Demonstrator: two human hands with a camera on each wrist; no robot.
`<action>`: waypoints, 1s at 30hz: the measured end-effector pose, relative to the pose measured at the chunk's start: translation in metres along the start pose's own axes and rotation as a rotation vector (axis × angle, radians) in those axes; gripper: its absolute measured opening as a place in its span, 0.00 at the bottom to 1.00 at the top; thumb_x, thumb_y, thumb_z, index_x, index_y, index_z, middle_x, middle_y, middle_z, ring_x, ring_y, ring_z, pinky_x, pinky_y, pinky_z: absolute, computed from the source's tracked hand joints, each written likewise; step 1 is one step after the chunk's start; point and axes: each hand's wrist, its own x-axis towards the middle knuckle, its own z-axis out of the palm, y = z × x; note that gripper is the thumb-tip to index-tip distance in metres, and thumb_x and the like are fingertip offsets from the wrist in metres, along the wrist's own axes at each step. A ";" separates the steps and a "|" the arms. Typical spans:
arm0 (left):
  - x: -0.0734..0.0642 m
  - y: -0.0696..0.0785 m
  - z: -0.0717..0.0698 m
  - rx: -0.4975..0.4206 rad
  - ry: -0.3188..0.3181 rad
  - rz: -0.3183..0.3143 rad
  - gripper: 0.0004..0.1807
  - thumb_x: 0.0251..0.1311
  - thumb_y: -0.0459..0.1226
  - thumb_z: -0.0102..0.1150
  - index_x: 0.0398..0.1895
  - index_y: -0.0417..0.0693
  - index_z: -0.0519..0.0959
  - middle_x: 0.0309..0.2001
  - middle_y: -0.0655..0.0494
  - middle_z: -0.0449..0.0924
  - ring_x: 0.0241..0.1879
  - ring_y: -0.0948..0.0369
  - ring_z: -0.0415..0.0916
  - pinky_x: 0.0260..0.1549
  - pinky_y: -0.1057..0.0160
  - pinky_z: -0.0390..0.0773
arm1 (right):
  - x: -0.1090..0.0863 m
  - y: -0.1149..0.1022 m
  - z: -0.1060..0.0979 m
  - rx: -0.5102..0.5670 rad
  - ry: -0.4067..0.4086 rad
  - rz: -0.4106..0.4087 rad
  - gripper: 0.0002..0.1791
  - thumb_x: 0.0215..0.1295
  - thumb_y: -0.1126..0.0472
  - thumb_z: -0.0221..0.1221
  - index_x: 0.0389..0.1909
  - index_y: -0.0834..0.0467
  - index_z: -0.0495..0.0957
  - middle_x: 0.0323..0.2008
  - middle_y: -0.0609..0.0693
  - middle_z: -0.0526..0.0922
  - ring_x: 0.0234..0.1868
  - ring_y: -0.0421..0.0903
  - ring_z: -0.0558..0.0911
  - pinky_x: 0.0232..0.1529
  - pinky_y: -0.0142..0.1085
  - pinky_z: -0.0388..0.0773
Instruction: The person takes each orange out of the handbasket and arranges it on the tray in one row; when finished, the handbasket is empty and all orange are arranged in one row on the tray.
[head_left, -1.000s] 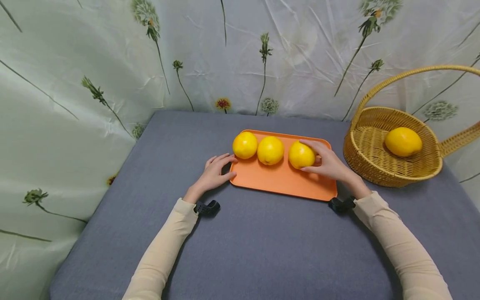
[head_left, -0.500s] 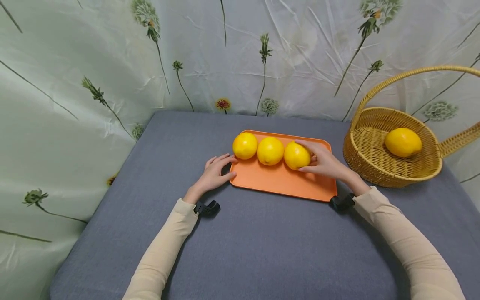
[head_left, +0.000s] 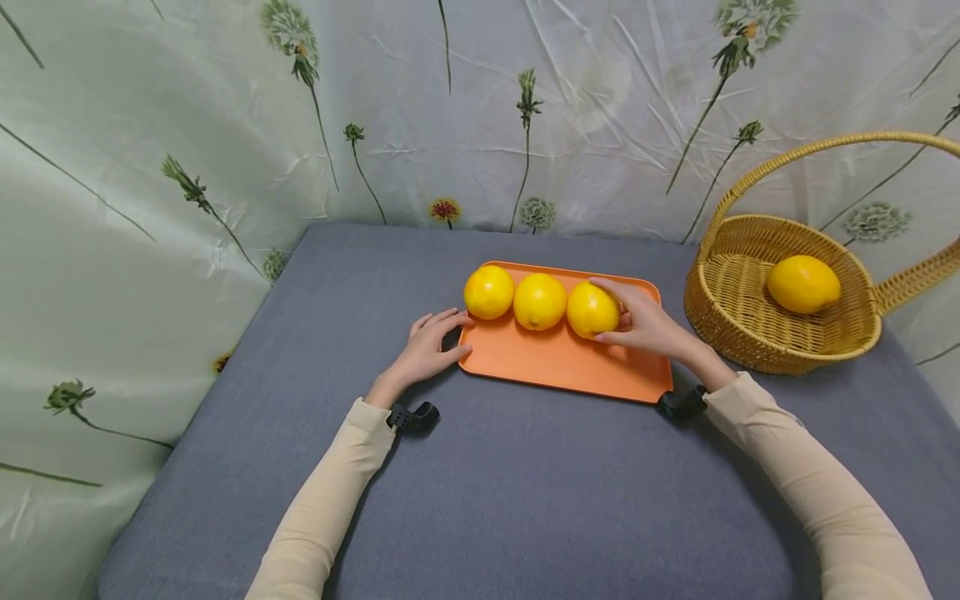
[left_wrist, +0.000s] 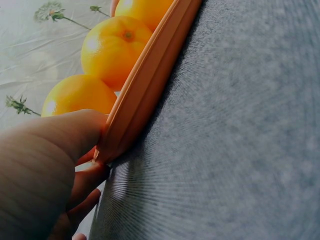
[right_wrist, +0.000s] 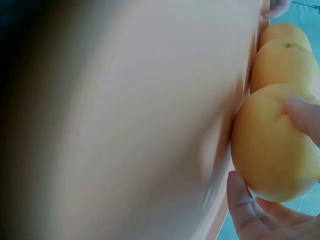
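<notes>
Three yellow lemons are lined up along the far side of an orange tray (head_left: 555,367): a left lemon (head_left: 489,292), a middle lemon (head_left: 539,302) and a right lemon (head_left: 592,310). My right hand (head_left: 645,321) grips the right lemon from its right side, thumb in front and fingers behind, as the right wrist view also shows. The lemon sits right beside the middle one. At the tray's left edge my left hand (head_left: 429,346) holds the rim, its thumb (left_wrist: 92,127) and fingertips at the corner in the left wrist view.
A wicker basket (head_left: 701,308) with a tall handle stands to the right of the tray, with one lemon (head_left: 804,284) inside. The table (head_left: 525,492) has a grey-blue cloth. Flower-printed fabric (head_left: 600,150) hangs behind it and at the left.
My right hand has shifted the right lemon a little leftward, up to the middle lemon, and then stayed there. My left hand has kept its place at the tray's edge.
</notes>
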 end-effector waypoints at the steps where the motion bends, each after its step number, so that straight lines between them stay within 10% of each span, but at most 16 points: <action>1: 0.000 0.000 0.000 0.000 0.000 -0.002 0.24 0.60 0.44 0.58 0.59 0.45 0.72 0.66 0.47 0.69 0.71 0.50 0.56 0.68 0.41 0.44 | 0.000 0.000 0.000 -0.004 0.001 -0.001 0.47 0.50 0.61 0.69 0.70 0.58 0.55 0.67 0.63 0.63 0.60 0.58 0.70 0.43 0.48 0.79; 30: -0.001 0.002 -0.001 -0.003 0.007 0.004 0.24 0.60 0.43 0.58 0.59 0.46 0.73 0.65 0.47 0.69 0.71 0.50 0.56 0.68 0.41 0.44 | -0.001 -0.001 0.000 0.021 -0.013 0.035 0.49 0.49 0.61 0.69 0.71 0.56 0.53 0.68 0.64 0.62 0.54 0.60 0.76 0.44 0.49 0.80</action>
